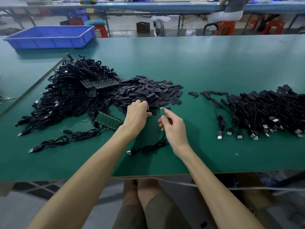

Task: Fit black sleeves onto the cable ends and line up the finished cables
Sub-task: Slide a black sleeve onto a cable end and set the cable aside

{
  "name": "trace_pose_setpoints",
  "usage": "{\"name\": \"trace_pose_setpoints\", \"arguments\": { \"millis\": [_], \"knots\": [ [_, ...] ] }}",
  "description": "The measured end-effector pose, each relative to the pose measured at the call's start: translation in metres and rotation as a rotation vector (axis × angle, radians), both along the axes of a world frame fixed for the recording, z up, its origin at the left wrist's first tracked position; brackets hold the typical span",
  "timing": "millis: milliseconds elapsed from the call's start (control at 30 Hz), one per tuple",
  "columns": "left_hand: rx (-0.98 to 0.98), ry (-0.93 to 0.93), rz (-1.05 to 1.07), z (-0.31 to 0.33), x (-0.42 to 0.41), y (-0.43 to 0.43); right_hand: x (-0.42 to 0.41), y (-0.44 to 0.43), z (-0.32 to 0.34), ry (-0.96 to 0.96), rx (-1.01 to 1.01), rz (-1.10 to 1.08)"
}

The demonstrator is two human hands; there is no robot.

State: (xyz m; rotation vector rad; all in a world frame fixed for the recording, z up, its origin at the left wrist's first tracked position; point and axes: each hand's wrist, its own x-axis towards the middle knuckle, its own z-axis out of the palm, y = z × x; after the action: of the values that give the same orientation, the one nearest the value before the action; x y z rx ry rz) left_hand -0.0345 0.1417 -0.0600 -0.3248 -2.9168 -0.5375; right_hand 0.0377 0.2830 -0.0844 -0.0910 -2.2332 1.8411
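Now at the green desk [198,63]: one hand in the sleeves, the other holding a bare cable end.
Far left, blue tray [49,37] at the desk's back edge. Nearer, a tangled heap of unsleeved cables [71,96], with a strip of green boards [108,120] at its near side. Just right of the heap, a loose pile of black sleeves [148,91]. Left hand [137,113] rests on the pile's near edge, fingers curled down among the sleeves; cannot tell whether they grip one. Right hand [173,126] just beside it, above the desk, thumb and fingers pinching a small green board [163,111] that points up toward the pile. Its cable [148,147] trails back across the desk to a USB plug [130,152]. Far right, well apart, the finished cables [264,113] lie side by side, plugs toward the near edge.
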Motion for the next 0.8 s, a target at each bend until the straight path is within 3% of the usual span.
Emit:
{"name": "trace_pose_setpoints", "arguments": {
  "millis": [233, 400, 567, 800],
  "knots": [
    [0.083, -0.113, 0.030, 0.001, -0.001, -0.008, 0.001, -0.001, 0.001, -0.003, 0.014, -0.006],
    [0.100, 0.021, -0.088, -0.003, 0.014, -0.014, 0.003, -0.002, 0.001, -0.003, 0.019, 0.006],
    [0.302, 0.010, -0.200, 0.001, 0.024, -0.021, 0.004, -0.003, 0.002, -0.007, -0.047, -0.013],
    [0.225, 0.085, -0.320, 0.003, 0.029, -0.026, 0.006, -0.004, 0.005, -0.007, -0.135, -0.035]
  ]
}}
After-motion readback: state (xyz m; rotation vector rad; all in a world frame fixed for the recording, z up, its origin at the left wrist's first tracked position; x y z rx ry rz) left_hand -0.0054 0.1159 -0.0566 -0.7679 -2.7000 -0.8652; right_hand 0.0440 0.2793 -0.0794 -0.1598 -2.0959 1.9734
